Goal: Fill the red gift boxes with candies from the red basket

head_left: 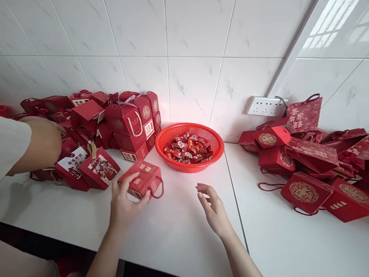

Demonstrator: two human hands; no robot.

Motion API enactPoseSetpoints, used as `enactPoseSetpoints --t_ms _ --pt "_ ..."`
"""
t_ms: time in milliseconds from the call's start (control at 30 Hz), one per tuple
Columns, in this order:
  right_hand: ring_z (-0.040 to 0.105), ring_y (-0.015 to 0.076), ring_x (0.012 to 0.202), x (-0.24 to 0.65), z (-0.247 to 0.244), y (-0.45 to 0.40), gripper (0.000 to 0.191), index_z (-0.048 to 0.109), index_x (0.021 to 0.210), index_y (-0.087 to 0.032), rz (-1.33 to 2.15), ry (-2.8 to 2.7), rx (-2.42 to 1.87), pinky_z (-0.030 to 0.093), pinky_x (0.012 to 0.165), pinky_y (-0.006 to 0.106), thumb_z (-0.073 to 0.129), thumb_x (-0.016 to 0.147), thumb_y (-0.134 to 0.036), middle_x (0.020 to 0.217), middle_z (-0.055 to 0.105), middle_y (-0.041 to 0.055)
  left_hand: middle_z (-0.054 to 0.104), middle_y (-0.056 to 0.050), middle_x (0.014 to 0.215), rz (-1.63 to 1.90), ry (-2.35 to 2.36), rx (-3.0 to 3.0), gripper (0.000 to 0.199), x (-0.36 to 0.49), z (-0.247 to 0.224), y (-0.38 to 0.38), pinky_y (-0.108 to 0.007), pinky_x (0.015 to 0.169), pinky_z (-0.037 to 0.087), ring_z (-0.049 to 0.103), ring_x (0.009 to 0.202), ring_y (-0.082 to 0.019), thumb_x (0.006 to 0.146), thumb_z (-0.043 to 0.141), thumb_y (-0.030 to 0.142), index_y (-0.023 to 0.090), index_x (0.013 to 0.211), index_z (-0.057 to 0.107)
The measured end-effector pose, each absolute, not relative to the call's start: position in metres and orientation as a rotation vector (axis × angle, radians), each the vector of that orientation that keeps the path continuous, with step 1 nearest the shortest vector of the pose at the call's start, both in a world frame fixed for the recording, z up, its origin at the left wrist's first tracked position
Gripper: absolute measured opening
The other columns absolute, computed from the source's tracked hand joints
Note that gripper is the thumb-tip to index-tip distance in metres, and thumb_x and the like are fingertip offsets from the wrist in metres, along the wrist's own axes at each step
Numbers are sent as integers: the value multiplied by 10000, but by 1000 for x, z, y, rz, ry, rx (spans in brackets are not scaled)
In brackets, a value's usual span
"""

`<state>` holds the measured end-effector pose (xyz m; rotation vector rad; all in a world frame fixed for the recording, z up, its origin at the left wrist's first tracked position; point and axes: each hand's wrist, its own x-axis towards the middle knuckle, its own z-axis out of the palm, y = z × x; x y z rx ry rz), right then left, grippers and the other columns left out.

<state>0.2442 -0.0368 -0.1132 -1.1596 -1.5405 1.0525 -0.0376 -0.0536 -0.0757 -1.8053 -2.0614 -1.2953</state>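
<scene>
My left hand (127, 198) grips a small red gift box (144, 179) with gold lettering, its fingers and thumb on opposite sides. A dark red cord handle hangs at the box's right side. To the right, my right hand (211, 206) is held above the white table, holding nothing, its fingers loosely curled with a gap to the thumb. Just beyond both hands stands a red plastic basket (215, 158) containing many red-wrapped candies (190, 147). Stacked gift boxes (125, 122) stand close to the basket's left.
Another person's arm (40, 144) reaches in from the left over a heap of red boxes (87, 114). On the right lies another pile of red boxes and bags (309, 159). A white power strip (266, 106) is on the tiled wall (198, 22). A seam crosses the white table (181, 238).
</scene>
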Motion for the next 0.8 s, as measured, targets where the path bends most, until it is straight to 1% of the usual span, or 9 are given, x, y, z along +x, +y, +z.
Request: enactPoseSetpoints --t_ms 100,300,400,467,533,567,633,700,800 --pt "569 222 1153 243 -114 -38 351 541 1207 -270 1092 -1565 -1225 507 900 365 421 991 -519 1346 536 78 481 -102 1213 -1077 -2313 -1912 634 -74 -82 -31 -473 962 518 581 1139 -324 692 757 362 284 1289 561" --pt "599 223 1094 241 -120 -39 376 517 1228 -274 1121 -1633 -1313 535 849 360 405 989 -541 1333 539 81 442 -120 1266 -1067 -2436 -1600 674 -94 -110 -8 -444 904 535 586 1135 -320 755 711 431 310 1379 487" --pt "610 219 1070 241 -122 -38 372 506 1229 -275 1109 -1656 -1348 543 823 357 395 991 -539 1354 524 79 376 -179 1346 -867 -2529 -1481 680 -87 -104 -3 -479 831 545 577 1138 -371 777 680 502 287 1394 493" --pt "617 218 1053 241 -122 -38 363 504 1218 -275 1107 -1682 -1365 548 799 358 386 994 -535 1361 519 81 317 -216 1438 -659 -2514 -1480 647 -83 -95 -1 -523 808 538 515 1210 -434 806 635 529 261 1383 519" --pt "624 217 1038 240 -122 -38 351 503 1202 -273 1115 -1710 -1369 554 790 363 381 996 -530 1361 520 84 272 -220 1524 -493 -2419 -1486 604 -82 -90 2 -571 851 514 420 1301 -469 841 590 515 220 1366 542" --pt "627 217 1032 240 -122 -39 345 502 1196 -273 1122 -1722 -1366 558 787 365 382 997 -526 1359 522 85 272 -213 1549 -439 -2356 -1497 581 -82 -89 4 -597 913 482 373 1345 -463 861 569 491 193 1360 549" --pt "634 217 1019 239 -123 -39 333 498 1191 -273 1133 -1741 -1356 565 786 373 385 998 -519 1353 528 89 315 -201 1560 -372 -2246 -1543 552 -85 -90 7 -617 1070 359 299 1416 -418 895 530 432 135 1360 544" --pt "642 221 1008 238 -124 -39 320 499 1184 -272 1130 -1757 -1346 571 788 384 393 997 -509 1346 536 94 381 -203 1536 -336 -2212 -1586 554 -89 -93 12 -585 1167 234 280 1447 -377 911 507 389 85 1374 524" --pt "647 229 1007 237 -125 -40 303 502 1179 -273 1111 -1779 -1341 574 792 395 401 996 -493 1328 553 97 425 -204 1514 -318 -2247 -1629 589 -97 -95 18 -522 1191 222 303 1447 -361 910 504 364 50 1408 485"
